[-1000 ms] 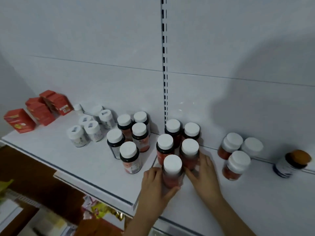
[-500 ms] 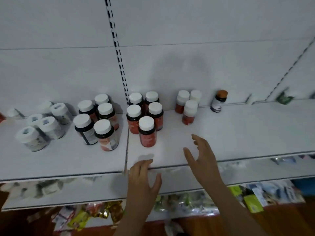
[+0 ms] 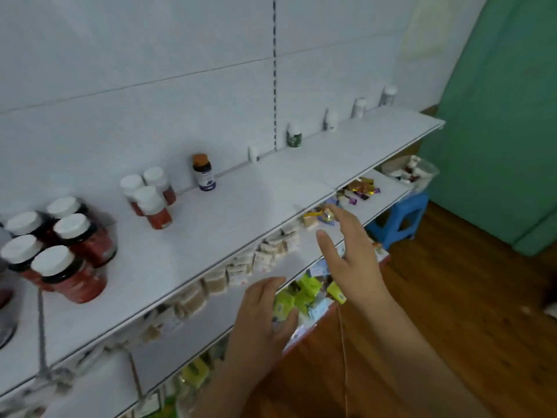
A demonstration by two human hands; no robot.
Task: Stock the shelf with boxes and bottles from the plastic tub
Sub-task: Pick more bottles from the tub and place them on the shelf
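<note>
The white shelf (image 3: pixel 247 212) runs from lower left to upper right. Several red bottles with white caps (image 3: pixel 69 267) stand at its left end. Three smaller red bottles (image 3: pixel 150 203) sit further along, then a dark bottle with an orange cap (image 3: pixel 205 173) and a green-labelled bottle (image 3: pixel 294 135). Off the shelf's front edge, my left hand (image 3: pixel 265 321) and my right hand (image 3: pixel 349 254) hover with fingers spread, holding nothing. The clear plastic tub (image 3: pixel 413 173) with bottles in it rests at the far right on a blue stool (image 3: pixel 398 218).
Small white bottles (image 3: pixel 358 107) stand spaced along the shelf's back at the far right. Lower shelves hold packets and green boxes (image 3: pixel 304 294). A green wall (image 3: pixel 506 122) and a wooden floor (image 3: pixel 452 297) lie to the right.
Both hands have let go of the red bottle and drawn back off the shelf. The view has swung right, bringing the tub and stool into sight.
</note>
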